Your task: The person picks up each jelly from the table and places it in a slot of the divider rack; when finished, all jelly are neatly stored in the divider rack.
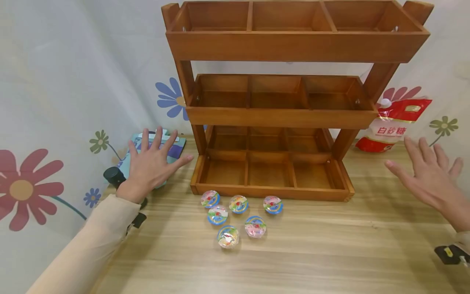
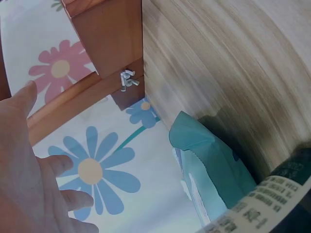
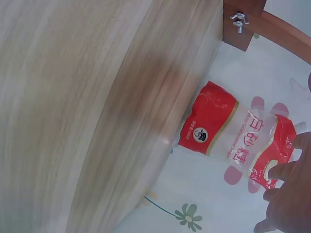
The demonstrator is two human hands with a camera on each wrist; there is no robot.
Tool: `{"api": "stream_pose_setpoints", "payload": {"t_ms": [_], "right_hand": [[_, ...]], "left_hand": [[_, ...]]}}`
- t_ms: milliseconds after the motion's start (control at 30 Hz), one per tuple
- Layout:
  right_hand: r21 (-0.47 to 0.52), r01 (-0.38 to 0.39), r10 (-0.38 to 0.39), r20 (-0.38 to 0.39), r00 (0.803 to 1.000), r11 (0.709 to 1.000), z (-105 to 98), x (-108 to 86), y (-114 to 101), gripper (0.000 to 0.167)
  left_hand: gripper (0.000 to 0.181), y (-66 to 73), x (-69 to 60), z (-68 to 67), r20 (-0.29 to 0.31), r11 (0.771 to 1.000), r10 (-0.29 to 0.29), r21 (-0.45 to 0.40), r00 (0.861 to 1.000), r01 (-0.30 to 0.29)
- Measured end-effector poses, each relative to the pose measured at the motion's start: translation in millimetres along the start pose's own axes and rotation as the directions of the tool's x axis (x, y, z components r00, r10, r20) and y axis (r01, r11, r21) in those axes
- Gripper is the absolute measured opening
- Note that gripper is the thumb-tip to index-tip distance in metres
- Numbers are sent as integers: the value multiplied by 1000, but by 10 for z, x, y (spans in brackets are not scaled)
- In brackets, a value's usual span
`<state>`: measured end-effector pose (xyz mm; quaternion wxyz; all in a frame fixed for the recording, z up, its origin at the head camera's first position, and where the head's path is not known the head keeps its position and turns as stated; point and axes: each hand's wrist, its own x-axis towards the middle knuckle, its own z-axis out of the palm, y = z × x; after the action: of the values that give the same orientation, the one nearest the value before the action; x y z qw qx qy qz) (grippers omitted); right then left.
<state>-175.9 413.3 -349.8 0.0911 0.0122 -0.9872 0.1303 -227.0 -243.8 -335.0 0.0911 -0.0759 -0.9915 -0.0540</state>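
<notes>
My left hand (image 1: 148,167) is spread with straight fingers and holds nothing. In the head view it overlaps a teal packet (image 1: 176,149) at the table's back left, which the left wrist view shows as a teal pouch (image 2: 209,160). My right hand (image 1: 433,173) is spread too, holding nothing, nearest to a red and white bag of white granulated sugar (image 1: 391,130). Several small jelly cups with printed lids, among them one pink cup (image 1: 255,226) and one yellowish cup (image 1: 228,237), lie on the table between the hands.
A brown wooden tiered rack (image 1: 271,116) with divided compartments stands at the back middle. A black-capped bottle (image 1: 114,175), partly hidden by my left arm, stands at the left. The light wooden table (image 1: 312,253) meets a flower-patterned cloth (image 1: 73,81) behind.
</notes>
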Motion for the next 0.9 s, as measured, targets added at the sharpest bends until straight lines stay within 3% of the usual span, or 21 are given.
{"api": "stream_pose_setpoints", "payload": {"t_ms": [333,567,700,900], "right_hand": [[44,50,-49,-30,998,998,22,11,-116,89],[137,100,-92,-65,994,986,14,-10,-260,86],[234,134,-119,-76,990,963,-23,-44,-385,82],[373,201,-185,-79,980,906,-94,-103,-617,78]], "left_hand": [[101,38,25,7,10,1000,2,-25,1000,-2],[99,83,-12,-4,-55,998,6,-62,998,-9],[97,108,-28,-7,-106,995,6,-101,994,-17],[95,140,-57,-10,-156,985,15,-165,988,-41]]}}
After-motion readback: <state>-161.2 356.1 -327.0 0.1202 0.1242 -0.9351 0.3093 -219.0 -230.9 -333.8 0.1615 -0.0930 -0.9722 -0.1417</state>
